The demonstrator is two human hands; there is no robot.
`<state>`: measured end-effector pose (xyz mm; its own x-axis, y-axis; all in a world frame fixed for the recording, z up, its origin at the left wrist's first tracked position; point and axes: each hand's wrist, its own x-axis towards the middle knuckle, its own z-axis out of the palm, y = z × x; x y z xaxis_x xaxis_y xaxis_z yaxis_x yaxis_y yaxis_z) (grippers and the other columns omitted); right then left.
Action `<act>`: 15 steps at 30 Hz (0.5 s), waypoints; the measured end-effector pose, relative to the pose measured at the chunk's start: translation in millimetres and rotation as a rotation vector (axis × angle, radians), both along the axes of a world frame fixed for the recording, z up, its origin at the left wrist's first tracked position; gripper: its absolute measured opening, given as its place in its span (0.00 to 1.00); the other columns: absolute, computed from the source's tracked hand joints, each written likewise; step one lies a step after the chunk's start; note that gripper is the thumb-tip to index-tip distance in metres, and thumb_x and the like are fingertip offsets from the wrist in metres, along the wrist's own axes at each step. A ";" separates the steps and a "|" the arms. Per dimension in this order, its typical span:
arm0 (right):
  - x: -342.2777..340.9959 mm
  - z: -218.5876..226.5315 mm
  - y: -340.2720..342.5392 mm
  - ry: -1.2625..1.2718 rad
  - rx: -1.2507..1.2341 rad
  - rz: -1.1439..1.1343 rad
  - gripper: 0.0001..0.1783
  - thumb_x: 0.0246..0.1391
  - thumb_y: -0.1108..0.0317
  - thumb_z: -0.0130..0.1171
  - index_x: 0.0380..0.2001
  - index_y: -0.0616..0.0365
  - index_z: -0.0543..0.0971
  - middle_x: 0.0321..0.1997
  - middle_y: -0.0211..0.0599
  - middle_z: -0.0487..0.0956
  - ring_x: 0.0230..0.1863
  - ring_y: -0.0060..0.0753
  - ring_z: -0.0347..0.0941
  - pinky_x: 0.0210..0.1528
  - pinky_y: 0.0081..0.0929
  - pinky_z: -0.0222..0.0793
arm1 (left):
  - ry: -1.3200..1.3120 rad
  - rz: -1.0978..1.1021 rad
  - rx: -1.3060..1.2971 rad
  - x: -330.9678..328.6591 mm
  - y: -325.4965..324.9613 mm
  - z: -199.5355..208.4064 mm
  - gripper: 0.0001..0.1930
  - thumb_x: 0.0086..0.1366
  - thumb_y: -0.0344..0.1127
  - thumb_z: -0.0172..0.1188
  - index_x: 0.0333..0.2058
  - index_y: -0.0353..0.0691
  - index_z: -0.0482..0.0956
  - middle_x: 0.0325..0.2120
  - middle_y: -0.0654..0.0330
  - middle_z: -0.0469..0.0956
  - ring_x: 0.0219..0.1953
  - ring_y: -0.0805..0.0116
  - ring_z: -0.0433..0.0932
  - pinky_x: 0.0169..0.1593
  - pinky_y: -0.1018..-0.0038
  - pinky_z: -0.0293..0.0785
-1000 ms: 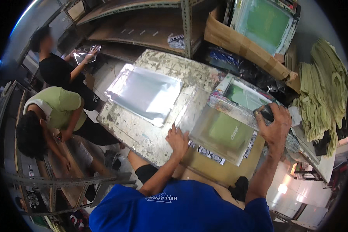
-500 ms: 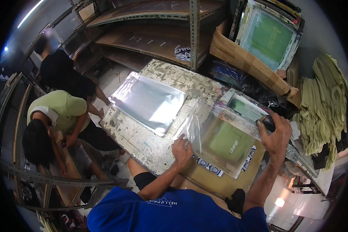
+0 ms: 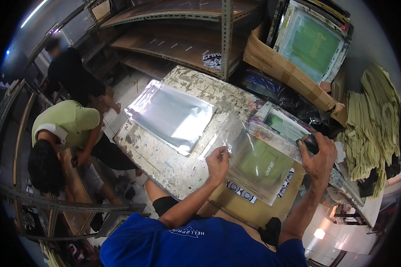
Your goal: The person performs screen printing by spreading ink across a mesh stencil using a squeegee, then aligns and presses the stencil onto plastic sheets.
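Observation:
My left hand (image 3: 218,165) pinches the left edge of a clear plastic sheet or bag (image 3: 231,133), raised and creased near the fingers. Under the plastic shows a green panel (image 3: 265,160) with small white lettering. Beneath both lies a yellow-brown board (image 3: 223,199), where black-and-white patterned pieces (image 3: 241,192) stick out along the edges. My right hand (image 3: 320,155) is curled at the right end of a small printing-screen frame (image 3: 283,122). Its fingers and darkened thumb close around something black that I cannot make out.
A stack of shiny clear plastic bags (image 3: 171,115) lies on the paint-stained table (image 3: 153,167). Framed screens (image 3: 309,46) lean in a cardboard box (image 3: 283,66) behind. Pale green fabric (image 3: 372,133) is piled at right. Two people are at left, one bent over (image 3: 67,124).
My left hand has moved up and right, lifting the edge of the clear plastic. My right hand stays almost in place. The standing person in black has shifted and turned slightly.

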<state>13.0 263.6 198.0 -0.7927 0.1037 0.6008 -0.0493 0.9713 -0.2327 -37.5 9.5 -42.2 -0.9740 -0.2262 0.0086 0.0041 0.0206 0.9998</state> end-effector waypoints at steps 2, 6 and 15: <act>-0.2 -0.8 1.0 -0.005 -0.004 0.007 0.18 0.42 0.60 0.74 0.32 0.58 0.80 0.32 0.48 0.80 0.35 0.55 0.75 0.43 0.47 0.66 | -0.019 0.013 0.056 -3.6 -1.6 10.7 0.10 0.68 0.27 0.58 0.43 0.27 0.82 0.30 0.53 0.85 0.29 0.72 0.84 0.31 0.77 0.77; 0.4 -1.4 2.5 -0.021 -0.006 0.005 0.17 0.42 0.60 0.73 0.32 0.58 0.80 0.32 0.48 0.80 0.35 0.55 0.74 0.41 0.47 0.66 | 0.071 0.025 0.205 -19.7 -15.4 27.6 0.09 0.70 0.25 0.56 0.44 0.27 0.81 0.34 0.55 0.84 0.31 0.70 0.84 0.32 0.77 0.77; 0.2 -2.8 3.3 -0.014 0.008 0.014 0.17 0.43 0.61 0.72 0.34 0.57 0.80 0.31 0.47 0.79 0.35 0.56 0.72 0.40 0.47 0.64 | 0.206 0.242 0.258 -73.6 -133.8 22.4 0.08 0.69 0.26 0.60 0.44 0.29 0.81 0.35 0.54 0.84 0.29 0.67 0.84 0.29 0.78 0.78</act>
<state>13.2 266.9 195.2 -0.8024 0.0874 0.5903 -0.0601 0.9724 -0.2256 -111.1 -124.3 -19.9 -0.8763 -0.4688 0.1106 0.2302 -0.2060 0.9511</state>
